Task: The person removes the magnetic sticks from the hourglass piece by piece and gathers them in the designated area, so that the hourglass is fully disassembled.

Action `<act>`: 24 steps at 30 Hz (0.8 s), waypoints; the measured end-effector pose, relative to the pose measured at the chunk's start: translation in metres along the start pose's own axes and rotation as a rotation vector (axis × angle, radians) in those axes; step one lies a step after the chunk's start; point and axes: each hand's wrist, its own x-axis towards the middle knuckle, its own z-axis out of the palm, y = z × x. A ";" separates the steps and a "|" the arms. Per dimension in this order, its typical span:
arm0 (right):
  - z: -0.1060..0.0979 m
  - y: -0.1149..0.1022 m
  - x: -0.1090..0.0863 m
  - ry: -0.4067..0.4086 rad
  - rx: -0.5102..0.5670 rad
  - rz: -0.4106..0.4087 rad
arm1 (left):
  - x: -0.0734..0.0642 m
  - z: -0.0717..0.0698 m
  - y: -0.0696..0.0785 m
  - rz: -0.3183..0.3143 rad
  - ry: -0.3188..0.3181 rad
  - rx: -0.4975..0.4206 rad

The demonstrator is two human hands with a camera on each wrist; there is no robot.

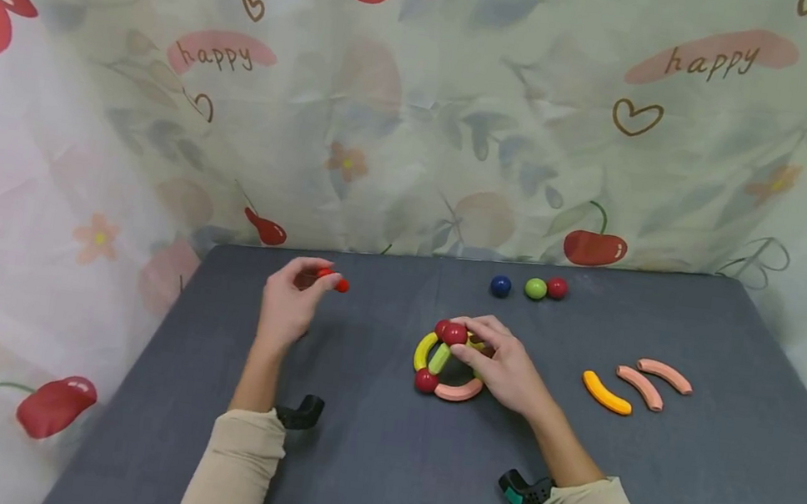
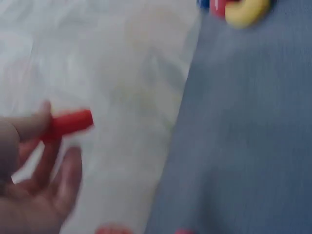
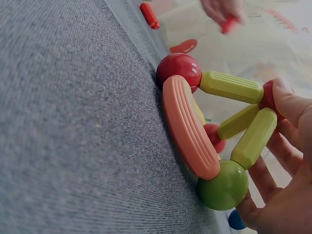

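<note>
In the head view my left hand [image 1: 291, 301] is raised over the table's left part. Its thumb and fingers pinch a short red rod [image 2: 70, 124], which shows best in the left wrist view. My right hand [image 1: 503, 365] grips the red ball [image 1: 455, 334] topping a small frame of balls and rods. Three light green straight rods [image 3: 231, 87] slope down from that ball. The frame's base has a pink curved rod [image 3: 190, 129], a yellow curved rod [image 1: 425, 351], a red ball [image 3: 179, 73] and a green ball [image 3: 223, 185]. My right fingers partly hide the frame.
Behind the frame lie a blue ball [image 1: 501, 286], a green ball [image 1: 535, 288] and a red ball [image 1: 557, 288]. An orange curved rod [image 1: 607, 393] and two pink curved rods [image 1: 640, 388] lie right. Another red rod [image 3: 149, 15] lies on the table. A printed curtain [image 1: 420, 119] borders the back.
</note>
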 end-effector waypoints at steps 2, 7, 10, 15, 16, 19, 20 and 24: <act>0.000 0.000 0.000 -0.003 -0.004 0.002 | 0.000 -0.022 -0.014 -0.072 0.063 0.078; 0.001 -0.001 0.000 -0.002 0.001 0.009 | -0.001 -0.062 -0.048 -0.232 0.147 0.203; 0.002 -0.001 0.000 -0.006 0.009 0.019 | -0.004 -0.077 -0.068 -0.320 0.169 0.269; 0.002 -0.002 -0.001 -0.008 0.013 0.030 | -0.010 -0.086 -0.094 -0.383 0.161 0.390; 0.002 -0.002 -0.001 -0.009 0.015 0.031 | -0.011 -0.087 -0.098 -0.374 0.162 0.411; 0.002 -0.002 -0.001 -0.005 0.021 0.030 | -0.011 -0.088 -0.107 -0.330 0.151 0.472; 0.002 -0.001 -0.001 -0.004 0.020 0.030 | -0.011 -0.088 -0.109 -0.321 0.143 0.484; 0.001 0.000 -0.001 -0.003 0.018 0.032 | -0.009 -0.085 -0.102 -0.307 0.109 0.483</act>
